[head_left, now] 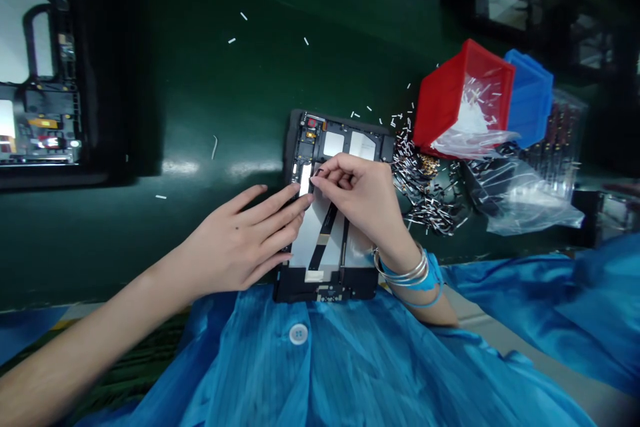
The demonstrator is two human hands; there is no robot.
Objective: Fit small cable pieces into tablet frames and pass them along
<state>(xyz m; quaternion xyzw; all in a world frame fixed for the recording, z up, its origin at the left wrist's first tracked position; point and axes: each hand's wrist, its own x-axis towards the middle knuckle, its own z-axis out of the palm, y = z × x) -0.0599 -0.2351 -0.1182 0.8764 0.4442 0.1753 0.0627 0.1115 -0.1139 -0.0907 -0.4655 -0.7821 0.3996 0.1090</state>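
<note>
An opened tablet (pixel 334 147) lies back-side up on the dark green belt (pixel 210 80), showing silver shields, a circuit board and black flat cables (pixel 324 230). My left hand (pixel 240 240) rests flat on the tablet's left edge, fingers stretched out and touching the frame. Over the tablet's upper middle, my right hand (pixel 361 193) has its fingertips pinched together on a small dark part at the board; what it pinches is too small to name. Silver bangles circle my right wrist.
A red bin (pixel 453 90) and a blue bin (pixel 533 97) with clear plastic bags stand at the right. Several small white and dark pieces (pixel 425 190) are strewn beside the tablet. Another opened device (pixel 43 123) lies at the far left. My blue smock covers the near edge.
</note>
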